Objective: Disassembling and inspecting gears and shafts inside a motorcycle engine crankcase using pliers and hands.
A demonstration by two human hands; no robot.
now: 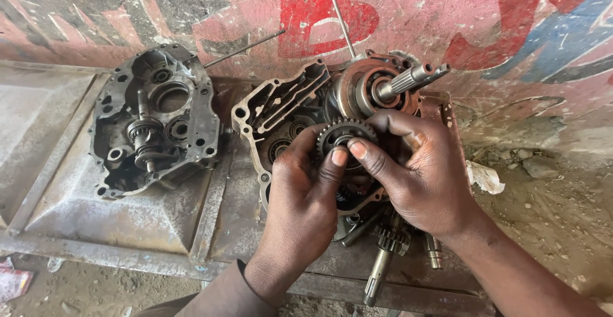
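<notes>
My left hand [303, 192] and my right hand [418, 173] both grip a small toothed steel gear [345, 135], thumbs pressed on its face. They hold it just above an open grey engine crankcase half [274, 109]. That case carries a crankshaft [396, 87] with a splined end pointing up and right. Below my hands, a geared shaft [383, 263] lies on the metal sheet.
A second crankcase half [153, 119] with a gear cluster sits to the left on a dented metal sheet [96, 208]. Thin steel rods [246, 47] lean on the painted red wall. A crumpled white scrap [485, 176] lies on the dirt at right.
</notes>
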